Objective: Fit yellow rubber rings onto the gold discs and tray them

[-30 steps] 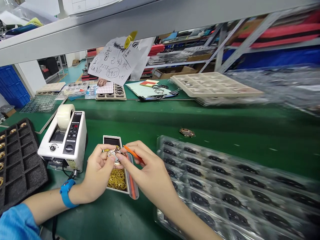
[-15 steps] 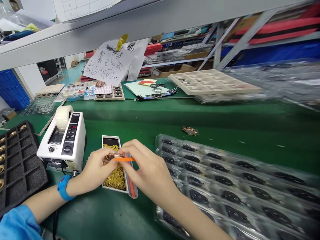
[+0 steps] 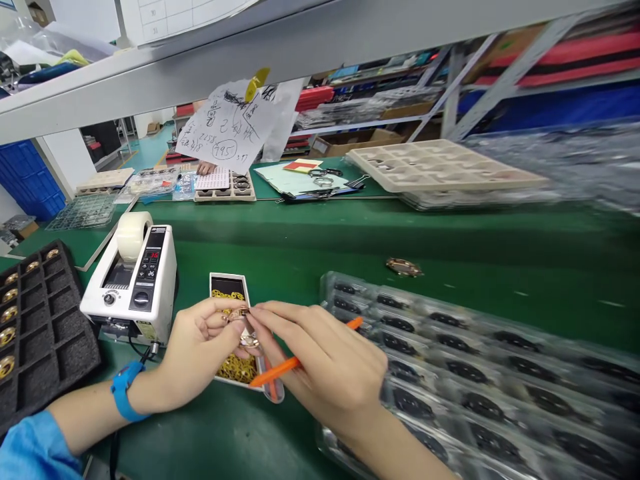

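Over a white box of small yellow rings, my left hand pinches a small rose-gold metal piece, like a watch case. My right hand meets it, thumb and fingertips closed at the piece's upper edge. Lying across the right palm, under the fingers, is a thin orange stick with a pointed end. Fingers cover much of the metal piece. Partly hidden beside the box is a clear tube with orange inside.
A white tape dispenser stands left, beside a black foam tray holding gold-coloured rings. Clear plastic trays of black oval parts fill the right. Another rose-gold piece lies behind them. A shelf beam crosses above.
My right hand has turned over and moved slightly right. The orange stick has swung from the fingertips to lie across the palm. More of the metal piece now shows below the left fingers.
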{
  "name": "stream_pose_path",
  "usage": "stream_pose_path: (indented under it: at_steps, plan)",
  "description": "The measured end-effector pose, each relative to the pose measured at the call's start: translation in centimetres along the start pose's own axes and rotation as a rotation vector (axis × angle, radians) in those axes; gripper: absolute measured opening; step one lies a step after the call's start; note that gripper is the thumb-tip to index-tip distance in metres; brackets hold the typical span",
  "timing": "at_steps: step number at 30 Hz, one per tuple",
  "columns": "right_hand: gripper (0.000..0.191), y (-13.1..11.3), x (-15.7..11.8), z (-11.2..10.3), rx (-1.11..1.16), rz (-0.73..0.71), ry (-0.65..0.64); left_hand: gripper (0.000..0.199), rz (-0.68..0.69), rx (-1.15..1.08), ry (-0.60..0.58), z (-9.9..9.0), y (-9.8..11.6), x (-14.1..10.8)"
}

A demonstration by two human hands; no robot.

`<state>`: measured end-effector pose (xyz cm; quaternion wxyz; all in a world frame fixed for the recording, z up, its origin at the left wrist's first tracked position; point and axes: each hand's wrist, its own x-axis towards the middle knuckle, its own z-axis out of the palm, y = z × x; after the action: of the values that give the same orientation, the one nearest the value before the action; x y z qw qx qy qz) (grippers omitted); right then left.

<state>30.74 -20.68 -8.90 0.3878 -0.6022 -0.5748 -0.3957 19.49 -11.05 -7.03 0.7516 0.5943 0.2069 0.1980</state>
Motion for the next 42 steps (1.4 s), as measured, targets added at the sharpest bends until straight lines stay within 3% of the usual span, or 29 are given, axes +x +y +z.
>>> stream_pose_path:
  at_steps: [10,20,28,36,42]
  plan:
    - [0.006,0.5,-0.2,0.0,-0.004,-0.146,-0.011,0.026,0.121,0.262,0.027,-0.4,-0.9,-0.4]
    - [0.011,0.6,0.1,-0.6,0.001,-0.227,-0.048,0.027,0.160,0.359,0.053,-0.3,-1.4,-0.6]
    - [0.007,0.3,-0.4,-0.3,-0.047,-0.172,-0.020,0.025,0.356,0.518,0.050,-0.3,-1.4,-0.5]
    - [0.015,0.5,-0.1,-0.5,-0.051,-0.238,-0.062,0.025,0.328,0.542,0.056,-0.5,-1.9,-0.4]
    - [0.008,-0.1,-0.5,-0.2,-0.067,-0.108,-0.022,0.023,0.301,0.519,0.055,-0.5,-1.8,-0.4]
